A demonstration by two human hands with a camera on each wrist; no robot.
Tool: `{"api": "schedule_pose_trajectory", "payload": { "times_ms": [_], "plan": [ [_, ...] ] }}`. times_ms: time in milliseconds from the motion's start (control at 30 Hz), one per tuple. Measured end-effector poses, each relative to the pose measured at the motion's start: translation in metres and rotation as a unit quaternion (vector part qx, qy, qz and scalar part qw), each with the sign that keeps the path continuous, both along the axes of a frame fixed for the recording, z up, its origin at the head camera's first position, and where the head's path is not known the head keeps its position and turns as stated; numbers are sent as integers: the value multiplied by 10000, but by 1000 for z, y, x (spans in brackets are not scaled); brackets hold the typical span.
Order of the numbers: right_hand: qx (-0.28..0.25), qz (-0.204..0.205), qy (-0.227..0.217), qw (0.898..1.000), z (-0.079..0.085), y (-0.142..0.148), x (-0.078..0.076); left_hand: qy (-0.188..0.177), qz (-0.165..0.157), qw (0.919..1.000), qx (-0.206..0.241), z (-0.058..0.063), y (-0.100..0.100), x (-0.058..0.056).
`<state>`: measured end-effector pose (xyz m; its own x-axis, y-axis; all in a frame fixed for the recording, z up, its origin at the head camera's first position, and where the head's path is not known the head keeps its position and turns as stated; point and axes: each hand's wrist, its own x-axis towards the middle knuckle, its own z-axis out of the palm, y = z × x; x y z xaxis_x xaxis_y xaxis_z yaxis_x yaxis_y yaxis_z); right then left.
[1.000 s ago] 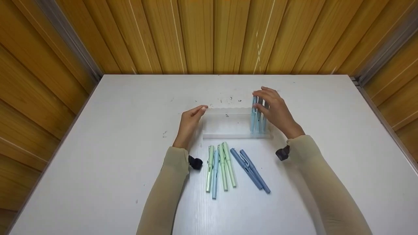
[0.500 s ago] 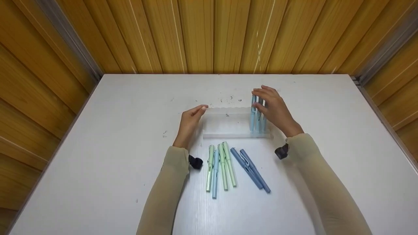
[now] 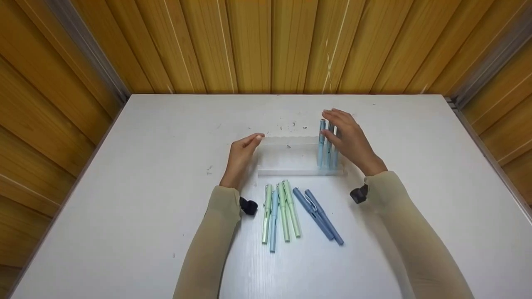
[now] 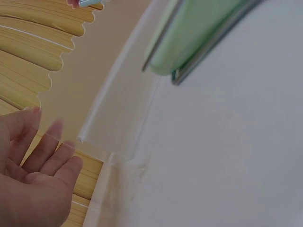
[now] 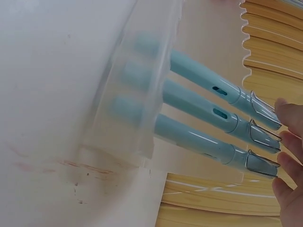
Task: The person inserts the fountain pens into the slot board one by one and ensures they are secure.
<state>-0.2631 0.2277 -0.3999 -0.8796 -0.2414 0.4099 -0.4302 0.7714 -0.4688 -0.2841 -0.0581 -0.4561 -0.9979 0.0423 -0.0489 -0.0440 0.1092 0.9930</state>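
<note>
A clear stand [image 3: 286, 155] with a scalloped back edge sits mid-table. My left hand [image 3: 242, 155] pinches its left end; in the left wrist view its fingers show at the corner of the clear sheet [image 4: 90, 85]. Three light blue pens [image 5: 201, 106] with metal clips stand side by side in the right end, lower ends behind the frosted front. My right hand [image 3: 349, 137] is beside their caps, fingers extended and thumb apart. In the right wrist view its fingertips [image 5: 289, 137] lie at the cap ends; I cannot tell whether they press on them.
Before the stand lie several light green pens [image 3: 284, 214] with one light blue pen [image 3: 273, 222] among them. Two dark blue pens [image 3: 318, 216] lie slanted to their right. The white table [image 3: 124, 199] meets wood-patterned panels [image 3: 253, 45] behind.
My right fingers have eased off the leftmost upright pen, whose cap top now shows. The left hand, the stand and the lying pens have stayed put.
</note>
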Motion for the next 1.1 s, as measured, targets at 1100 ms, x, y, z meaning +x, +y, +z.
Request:
{"api": "schedule_pose_trajectory", "payload": {
  "times_ms": [1100],
  "plan": [
    [-1335, 953, -2498, 9543, -2, -74, 59, 149, -56, 9997, -186, -1, -1, -1]
  ]
}}
